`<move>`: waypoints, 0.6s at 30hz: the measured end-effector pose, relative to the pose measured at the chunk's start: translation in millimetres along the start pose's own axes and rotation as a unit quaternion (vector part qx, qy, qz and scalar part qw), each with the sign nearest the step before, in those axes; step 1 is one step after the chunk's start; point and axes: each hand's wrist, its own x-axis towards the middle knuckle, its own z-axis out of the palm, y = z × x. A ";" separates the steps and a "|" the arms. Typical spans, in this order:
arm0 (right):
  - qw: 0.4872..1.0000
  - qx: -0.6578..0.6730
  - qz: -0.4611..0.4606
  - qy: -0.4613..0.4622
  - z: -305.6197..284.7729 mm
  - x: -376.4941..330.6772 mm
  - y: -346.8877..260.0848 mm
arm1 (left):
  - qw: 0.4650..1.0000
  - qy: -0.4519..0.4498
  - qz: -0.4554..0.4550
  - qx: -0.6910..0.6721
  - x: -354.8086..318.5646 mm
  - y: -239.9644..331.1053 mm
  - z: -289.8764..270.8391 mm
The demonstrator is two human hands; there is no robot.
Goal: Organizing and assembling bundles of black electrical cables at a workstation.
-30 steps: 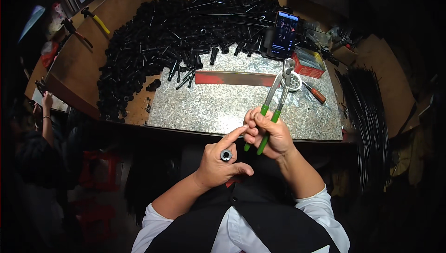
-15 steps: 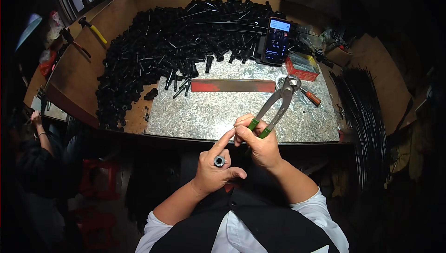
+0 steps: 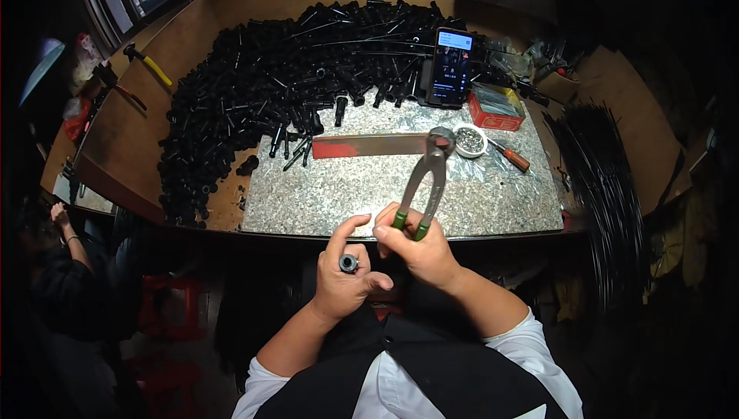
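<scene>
Speckled grey stone makes up the surface [image 3: 346, 196], and everything else is placed from it. Across its far edge and well to the left spreads a big heap of black tubes [image 3: 262, 95]. A phone [image 3: 451, 66] stands at the far side, with a red box [image 3: 496, 111] and a small white bowl [image 3: 469, 140] of tiny metal bits just right of it. A red bar [image 3: 369, 145] lies flat across the middle.

Below the near edge, over the person's lap, the right hand [image 3: 419, 253] grips the green handles of the pincers [image 3: 427, 188], whose head sticks up over the stone; its grip is closed round both handles. The left hand [image 3: 342, 280] has its grip wrapped round a short black tube [image 3: 349, 263], open end up, index finger raised.

Risks, as a judgement: both hands work off the surface, so a slip would likely drop the tube to the floor. The raised finger sits close to the pincer handles and could get nipped. A wide swing might tip the bowl.
</scene>
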 end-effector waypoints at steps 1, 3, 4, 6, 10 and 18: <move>1.000 -0.003 -0.005 -0.018 3.2 -1.7 -1.0 | 1.000 0.017 -0.005 -0.016 0.7 0.1 0.0; 0.999 -0.009 -0.025 -0.036 9.4 -4.1 -1.3 | 1.000 0.000 -0.008 0.008 2.8 -0.9 -4.4; 0.998 -0.031 -0.044 -0.039 11.9 -4.6 1.2 | 1.000 0.011 -0.005 -0.016 4.1 3.1 -2.0; 0.999 -0.029 -0.011 -0.033 19.5 -6.7 -3.3 | 0.999 0.024 -0.002 -0.039 4.3 5.2 -2.3; 0.981 -0.132 -0.137 -0.031 24.7 -4.5 2.1 | 0.999 0.043 0.011 -0.011 3.7 3.2 -7.6; 0.970 -0.165 -0.178 -0.001 31.2 -5.6 5.6 | 0.998 0.049 0.028 0.017 2.7 1.9 -9.2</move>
